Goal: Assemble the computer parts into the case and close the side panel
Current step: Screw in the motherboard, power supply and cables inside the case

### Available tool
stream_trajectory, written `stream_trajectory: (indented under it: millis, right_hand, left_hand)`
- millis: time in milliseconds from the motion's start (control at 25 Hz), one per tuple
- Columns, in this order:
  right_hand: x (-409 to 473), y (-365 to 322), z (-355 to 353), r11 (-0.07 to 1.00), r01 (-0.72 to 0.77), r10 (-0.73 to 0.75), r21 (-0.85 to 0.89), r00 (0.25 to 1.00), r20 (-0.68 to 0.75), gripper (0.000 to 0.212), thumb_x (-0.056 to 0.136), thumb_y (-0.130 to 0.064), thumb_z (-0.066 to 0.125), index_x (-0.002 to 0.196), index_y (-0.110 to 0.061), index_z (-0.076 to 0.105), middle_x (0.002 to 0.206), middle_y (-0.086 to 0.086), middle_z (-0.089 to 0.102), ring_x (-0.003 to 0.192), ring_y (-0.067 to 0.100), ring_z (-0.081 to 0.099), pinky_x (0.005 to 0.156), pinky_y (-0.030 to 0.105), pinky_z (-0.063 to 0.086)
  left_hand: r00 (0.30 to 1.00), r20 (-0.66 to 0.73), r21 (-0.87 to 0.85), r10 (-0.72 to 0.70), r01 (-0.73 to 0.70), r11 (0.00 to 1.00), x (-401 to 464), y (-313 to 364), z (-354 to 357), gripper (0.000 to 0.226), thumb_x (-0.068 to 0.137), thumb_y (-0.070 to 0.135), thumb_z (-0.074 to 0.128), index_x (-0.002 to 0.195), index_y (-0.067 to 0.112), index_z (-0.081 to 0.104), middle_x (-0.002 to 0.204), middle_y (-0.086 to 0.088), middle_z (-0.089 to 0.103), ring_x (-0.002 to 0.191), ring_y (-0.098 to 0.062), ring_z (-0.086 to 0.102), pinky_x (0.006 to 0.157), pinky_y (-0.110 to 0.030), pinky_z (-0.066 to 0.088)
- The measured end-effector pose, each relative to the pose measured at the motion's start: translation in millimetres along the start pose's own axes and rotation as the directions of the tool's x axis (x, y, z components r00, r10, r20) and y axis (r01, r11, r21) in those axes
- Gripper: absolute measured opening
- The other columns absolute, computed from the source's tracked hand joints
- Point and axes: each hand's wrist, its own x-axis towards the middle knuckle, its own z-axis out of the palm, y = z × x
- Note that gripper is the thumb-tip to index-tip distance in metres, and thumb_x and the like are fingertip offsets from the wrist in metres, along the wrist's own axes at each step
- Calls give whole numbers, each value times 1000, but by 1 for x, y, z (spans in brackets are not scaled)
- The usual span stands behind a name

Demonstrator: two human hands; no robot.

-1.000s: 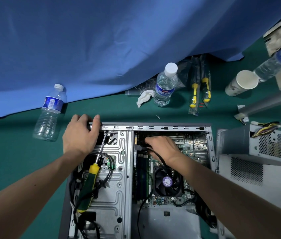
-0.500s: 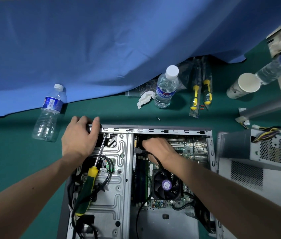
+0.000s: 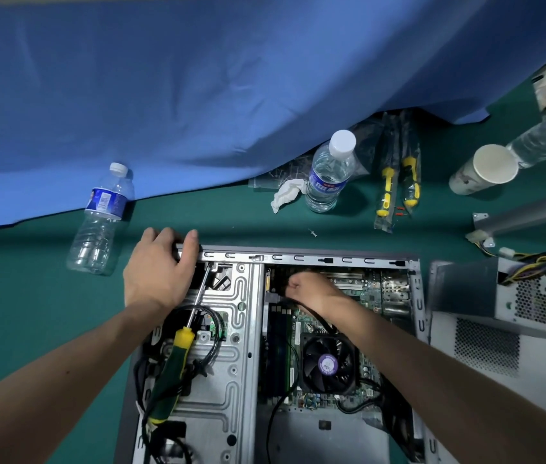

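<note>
The open grey metal computer case (image 3: 298, 257) is laid flat on the green worktop (image 3: 30, 313), with its side panel not yet fitted. Inside it, at the far left edge of the green motherboard (image 3: 365, 289), a thin black cable (image 3: 311, 313) is pinched in the curled fingers of the right hand (image 3: 311, 289), and its black plug (image 3: 273, 298) is held just beside the board's edge. Whether the plug is already seated in a socket cannot be told. The far left corner of the case rim is gripped by the left hand (image 3: 157, 272), the fingers being curled over the edge, so the case is steadied.

Several troubles can be expected from here. If the plug is pushed at an angle, pins could be bent or the socket strained (the socket itself is hidden by the fingers). The cable runs close past the black square cooler fan (image 3: 328, 363); if slack is left there, the blades could be blocked later. A screwdriver with a yellow and green handle (image 3: 174, 366) is resting loose on the silver drive cage (image 3: 231, 363) among black wires; it could be knocked by the left forearm and slide onto the board. The grey perforated power supply box (image 3: 533, 299) is lying outside the case, to the right, so the panel should not be closed yet.
</note>
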Motion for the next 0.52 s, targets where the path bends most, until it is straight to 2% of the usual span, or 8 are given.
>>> stream_trajectory:
  millis: [120,200,280,400,520]
  right_hand:
    - [3,-3,-3,994,-6,8,-111,1000,19,29,102,-24,46,73,-21,50,85,-1,54,86,19,53,74,29,40]
    - [4,-5,-4,993,-19,20,-115,1000,14,22,101,-22,45,85,-17,58,91,-1,53,90,19,51,74,27,36]
    - [2,-8,-5,996,-27,27,-89,1000,8,21,101,-21,45,86,-15,58,97,3,54,89,20,52,75,26,36]
    - [-10,-5,-3,996,-56,57,66,998,-6,29,102,-30,49,92,-7,62,99,10,63,95,23,62,80,30,44]
    - [-33,8,-8,944,-68,112,324,987,-119,39,101,-42,46,111,-10,67,111,5,68,95,16,63,80,30,41]
  left_hand:
    - [1000,-3,5,3,-2,1000,0,0,1,49,97,58,35,94,18,62,93,-2,47,86,-29,53,76,-39,44]
    - [1000,-4,8,4,-4,1000,0,0,1,50,97,59,34,95,17,62,94,-2,47,86,-29,53,76,-39,43]
    - [1000,-6,13,9,-9,1000,1,0,0,50,97,58,34,96,17,62,94,-3,47,87,-30,54,76,-39,43]
    - [1000,-4,10,17,-17,1000,0,0,0,51,97,58,34,97,16,62,96,-4,49,88,-31,55,77,-40,45]
    - [1000,-7,8,27,-27,1000,1,0,0,52,97,60,33,97,16,61,96,-4,49,87,-30,55,76,-40,46]
